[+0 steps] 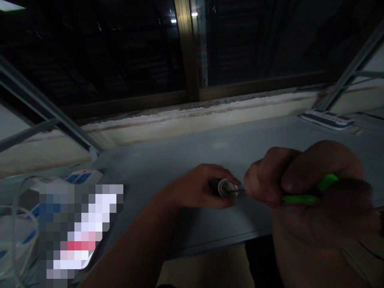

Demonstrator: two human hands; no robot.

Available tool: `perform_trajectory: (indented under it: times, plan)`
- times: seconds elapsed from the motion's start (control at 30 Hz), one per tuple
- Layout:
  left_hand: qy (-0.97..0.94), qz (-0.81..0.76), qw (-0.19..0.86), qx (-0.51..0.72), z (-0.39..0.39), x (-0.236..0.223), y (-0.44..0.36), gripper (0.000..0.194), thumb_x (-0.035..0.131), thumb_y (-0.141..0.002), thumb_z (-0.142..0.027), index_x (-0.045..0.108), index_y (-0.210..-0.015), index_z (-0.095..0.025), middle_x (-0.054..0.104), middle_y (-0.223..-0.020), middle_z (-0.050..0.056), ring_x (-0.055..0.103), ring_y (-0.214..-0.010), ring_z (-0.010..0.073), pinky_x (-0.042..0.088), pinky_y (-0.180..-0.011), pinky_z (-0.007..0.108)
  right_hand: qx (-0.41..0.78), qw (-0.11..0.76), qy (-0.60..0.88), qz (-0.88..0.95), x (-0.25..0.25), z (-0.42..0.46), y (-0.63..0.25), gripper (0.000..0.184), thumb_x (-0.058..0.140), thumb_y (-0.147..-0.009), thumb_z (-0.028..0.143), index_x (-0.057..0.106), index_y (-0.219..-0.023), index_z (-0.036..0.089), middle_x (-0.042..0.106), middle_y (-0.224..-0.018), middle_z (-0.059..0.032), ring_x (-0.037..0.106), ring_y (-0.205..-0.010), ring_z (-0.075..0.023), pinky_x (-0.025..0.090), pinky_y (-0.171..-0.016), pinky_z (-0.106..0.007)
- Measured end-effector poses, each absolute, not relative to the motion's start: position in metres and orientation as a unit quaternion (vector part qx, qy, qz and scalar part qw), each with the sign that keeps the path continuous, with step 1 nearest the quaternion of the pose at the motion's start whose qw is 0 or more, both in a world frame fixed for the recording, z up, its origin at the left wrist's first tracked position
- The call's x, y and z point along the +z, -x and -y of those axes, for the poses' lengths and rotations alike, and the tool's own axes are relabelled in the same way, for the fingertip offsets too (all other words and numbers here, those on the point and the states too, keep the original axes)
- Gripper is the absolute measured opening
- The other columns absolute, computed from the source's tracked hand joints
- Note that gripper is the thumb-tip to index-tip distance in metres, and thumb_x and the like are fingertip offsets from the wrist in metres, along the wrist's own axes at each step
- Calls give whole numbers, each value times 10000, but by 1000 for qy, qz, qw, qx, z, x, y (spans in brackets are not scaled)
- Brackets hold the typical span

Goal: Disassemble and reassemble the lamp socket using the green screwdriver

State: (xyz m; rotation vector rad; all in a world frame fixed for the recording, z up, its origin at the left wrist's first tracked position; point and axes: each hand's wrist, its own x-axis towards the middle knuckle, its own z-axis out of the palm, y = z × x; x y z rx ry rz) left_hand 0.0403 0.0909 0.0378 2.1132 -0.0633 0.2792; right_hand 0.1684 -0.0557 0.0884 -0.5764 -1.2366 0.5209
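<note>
My left hand [204, 186] is closed around a dark cylindrical part [216, 187] with a round white end [225, 188], and most of the part is hidden by my fingers. My right hand [306, 188] grips a screwdriver with a bright green handle [303, 197]. Its thin metal shaft [237, 191] runs left, and its tip meets the white end. My fingers hide most of the handle. Both hands are held just above the grey tabletop.
The grey tabletop [180, 168] runs along a window with a dark frame [187, 48]. A power strip [327, 119] lies at the back right, and another [81, 176] at the left, near white cables [18, 236] and a pixelated object [78, 228]. Metal bars [45, 108] stand at both sides.
</note>
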Motion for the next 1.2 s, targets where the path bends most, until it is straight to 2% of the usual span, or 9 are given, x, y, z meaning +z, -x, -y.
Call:
perform_trajectory:
  times: [0.1, 0.27, 0.43, 0.63, 0.93, 1.07, 1.2]
  plan:
    - [-865, 21, 489, 113, -90, 39, -39, 235, 792, -857, -249, 789, -1078, -169, 771, -1053, 82, 705, -965, 194, 541, -868, 292, 236, 745, 258, 568, 89, 56, -167, 362, 615, -1004, 427, 669, -744, 181, 567, -587, -5, 532, -483, -119, 433, -438, -266]
    - [-852, 5, 516, 87, -93, 36, -35, 279, 805, -864, -260, 785, -1125, -165, 777, -1077, 96, 721, -955, 199, 556, -859, 302, 240, 760, 274, 538, 89, 58, -164, 371, 603, -1011, 429, 665, -738, 184, 555, -581, -7, 532, -489, -122, 417, -436, -260]
    - [-838, -10, 537, 95, -94, 32, -34, 364, 836, -836, -272, 776, -1179, -163, 775, -1082, 105, 717, -944, 200, 564, -854, 312, 209, 772, 257, 543, 88, 56, -167, 355, 577, -1021, 446, 702, -789, 207, 558, -581, -2, 535, -479, -131, 451, -434, -277]
    - [-835, -13, 542, 97, -93, 34, -36, 322, 836, -835, -279, 791, -1135, -172, 778, -1091, 98, 716, -962, 196, 565, -881, 317, 202, 794, 259, 512, 87, 52, -164, 321, 608, -1001, 454, 722, -792, 238, 570, -593, 11, 487, -436, -120, 427, -394, -284]
    - [-836, -30, 542, 82, -91, 35, -35, 333, 825, -846, -280, 779, -1156, -170, 776, -1099, 97, 712, -971, 202, 562, -867, 306, 197, 797, 253, 511, 86, 47, -161, 310, 622, -993, 457, 663, -786, 229, 574, -623, 17, 473, -436, -105, 407, -390, -264]
    - [-845, -13, 527, 86, -91, 35, -35, 248, 817, -856, -317, 785, -1055, -172, 771, -1031, 70, 700, -930, 189, 551, -850, 300, 190, 801, 237, 516, 82, 44, -158, 138, 683, -961, 433, 638, -995, 307, 588, -690, 38, 529, -520, -116, 448, -447, -245]
    - [-848, 0, 521, 98, -89, 34, -36, 229, 800, -874, -339, 753, -1015, -165, 742, -919, 36, 674, -844, 155, 531, -789, 266, 193, 775, 261, 542, 82, 43, -161, 199, 721, -928, 456, 656, -985, 277, 630, -879, -12, 658, -755, -174, 588, -628, -346]
